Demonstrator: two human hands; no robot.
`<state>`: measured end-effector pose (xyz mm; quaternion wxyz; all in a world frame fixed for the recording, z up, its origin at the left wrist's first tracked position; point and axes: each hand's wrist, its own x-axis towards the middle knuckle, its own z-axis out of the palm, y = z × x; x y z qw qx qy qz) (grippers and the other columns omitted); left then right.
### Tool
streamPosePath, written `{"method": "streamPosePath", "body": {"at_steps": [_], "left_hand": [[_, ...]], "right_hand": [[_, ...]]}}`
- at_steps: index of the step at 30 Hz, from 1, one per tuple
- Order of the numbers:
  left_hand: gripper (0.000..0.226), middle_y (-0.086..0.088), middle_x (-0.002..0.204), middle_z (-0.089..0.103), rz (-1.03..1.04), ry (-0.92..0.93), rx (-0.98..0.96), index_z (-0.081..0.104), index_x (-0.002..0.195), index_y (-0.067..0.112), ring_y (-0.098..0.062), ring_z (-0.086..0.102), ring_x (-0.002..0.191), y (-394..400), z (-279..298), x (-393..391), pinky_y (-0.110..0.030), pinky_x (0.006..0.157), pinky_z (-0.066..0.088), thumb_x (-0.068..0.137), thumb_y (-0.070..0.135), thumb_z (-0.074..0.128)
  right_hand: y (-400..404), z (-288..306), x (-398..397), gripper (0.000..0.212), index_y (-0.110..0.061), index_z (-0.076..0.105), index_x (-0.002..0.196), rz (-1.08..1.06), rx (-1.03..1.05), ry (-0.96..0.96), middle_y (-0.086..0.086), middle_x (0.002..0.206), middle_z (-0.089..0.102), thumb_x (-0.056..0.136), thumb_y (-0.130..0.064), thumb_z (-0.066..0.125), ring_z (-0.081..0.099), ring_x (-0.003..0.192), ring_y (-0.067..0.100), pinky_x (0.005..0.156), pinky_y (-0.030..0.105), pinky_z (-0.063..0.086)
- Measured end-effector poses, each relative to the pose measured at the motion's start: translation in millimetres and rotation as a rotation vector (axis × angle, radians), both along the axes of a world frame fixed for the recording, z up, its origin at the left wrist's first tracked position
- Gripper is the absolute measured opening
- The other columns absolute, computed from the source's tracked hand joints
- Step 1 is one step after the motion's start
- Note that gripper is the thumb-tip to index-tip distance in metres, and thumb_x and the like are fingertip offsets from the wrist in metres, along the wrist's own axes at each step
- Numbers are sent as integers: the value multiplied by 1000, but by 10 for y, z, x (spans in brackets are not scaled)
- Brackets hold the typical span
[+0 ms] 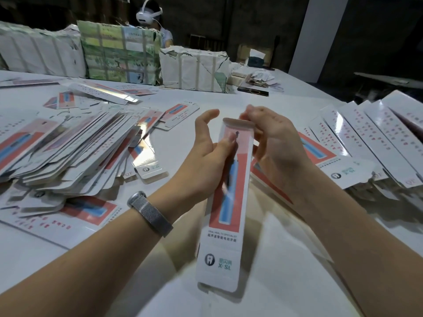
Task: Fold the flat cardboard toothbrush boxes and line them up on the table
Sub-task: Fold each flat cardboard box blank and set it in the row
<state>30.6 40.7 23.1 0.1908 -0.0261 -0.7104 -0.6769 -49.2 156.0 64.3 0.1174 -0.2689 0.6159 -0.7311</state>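
Cardboard this thin creases easily, and the box point(223, 202) in hand is only half formed, so the main risk is a crushed panel or a flap bent the wrong way. The near end, with its tooth logo, hangs unsupported above the worktop point(263, 282). If the far-end fingers push too hard, the sleeve could buckle along its length or twist out of the grip.

The left hand point(206, 154) cups the box from the left side, thumb pressed across the printed pink face, other fingers spread and only loosely curved. The right hand point(272, 136) pinches the rounded tab at the far end, apparently about to tuck it in. I judge a mistimed tuck would leave the tab outside the sleeve or tear it at the fold.

The box is held above the worktop, between the two forearms. Its long axis runs almost straight away from the person, leaning slightly rightward at the far end, printed face up. The logo end points at the person, the tab end away.

Further off, the heap of flat blanks point(68, 152) lies at left, the row of finished boxes point(370, 133) at right. A careless sweep of either arm could scatter them.
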Motion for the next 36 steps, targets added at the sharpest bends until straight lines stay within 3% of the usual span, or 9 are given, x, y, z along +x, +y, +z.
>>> {"method": "streamPosePath", "body": {"at_steps": [7,11,18,25,29,33,36], "left_hand": [[35,-4,80,74,4,16,-99,24,135,43,-16,73,72,-12,1,11,-30,71,57,106,36,41],[37,-1,85,74,-39,-6,-91,23,137,45,-19,75,75,1,17,31,-25,66,58,105,38,41],[42,0,84,74,-84,36,-114,23,141,48,-17,74,73,-8,35,50,-25,68,57,105,36,42],[27,-2,85,74,-106,51,-50,36,131,39,-16,72,70,-5,77,79,-23,64,56,106,31,42],[23,2,81,73,-98,33,-10,39,128,39,-13,70,65,-22,103,91,-22,58,55,106,31,42],[21,-5,86,74,-120,13,120,44,124,39,-17,69,64,-31,130,105,-25,56,54,106,28,44],[20,-2,86,73,-179,21,170,46,122,37,-16,69,61,-32,155,123,-24,53,55,106,25,44]], "right_hand": [[55,28,-34,8,-7,71,84,6,115,106,1,68,70,90,-5,66,64,62,12,59,24,53],[38,20,-20,12,-13,73,77,-136,127,252,8,73,69,88,-8,71,62,71,24,73,45,57],[80,61,-63,15,-7,69,78,-63,106,143,1,63,67,92,-5,64,64,59,15,54,26,55],[179,130,-154,20,-13,71,75,83,164,121,2,71,69,93,-11,63,67,68,16,58,27,57],[182,103,-159,19,-7,71,86,130,139,88,2,75,71,91,-23,62,69,71,14,59,27,57],[193,91,-173,28,-14,76,90,144,164,130,7,84,73,83,-37,62,70,81,20,72,39,60],[254,127,-209,25,-15,77,86,186,160,148,7,84,74,82,-35,62,70,82,21,73,38,60]]}}
